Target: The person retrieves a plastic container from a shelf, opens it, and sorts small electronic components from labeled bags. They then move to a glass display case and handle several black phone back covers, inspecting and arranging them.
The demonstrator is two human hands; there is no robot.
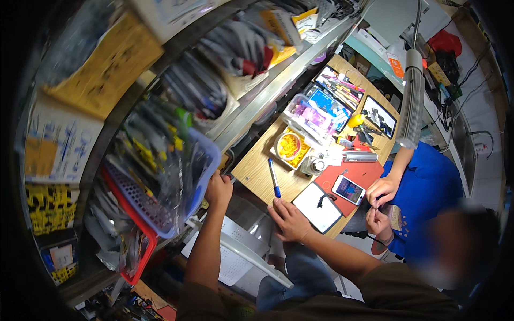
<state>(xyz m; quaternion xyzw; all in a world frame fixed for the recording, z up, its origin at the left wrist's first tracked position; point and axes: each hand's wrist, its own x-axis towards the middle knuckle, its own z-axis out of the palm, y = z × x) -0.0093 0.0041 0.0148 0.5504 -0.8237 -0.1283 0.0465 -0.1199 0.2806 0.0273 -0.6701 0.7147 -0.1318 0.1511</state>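
Observation:
My left hand (218,190) is curled closed beside the right end of a blue-purple plastic basket (206,155) on the shelf. What its fingers grip, if anything, is hidden. The basket holds many clear and grey plastic packets (160,144). My right hand (292,220) rests on the near corner of a wooden table (251,168), fingers spread and holding nothing. Just beyond its fingertips lies a blue and white marker pen (273,177). To its right are a white-faced tablet (317,208) with a small black part on it and a phone (348,189) with its screen lit.
A person in a blue shirt (433,171) sits at the table's right side, both hands (379,206) together. A tubular lamp (410,101) hangs over the table. Bowl of yellow bits (289,146), bottles and tools crowd its far half. A red basket (140,251) sits under the blue-purple one.

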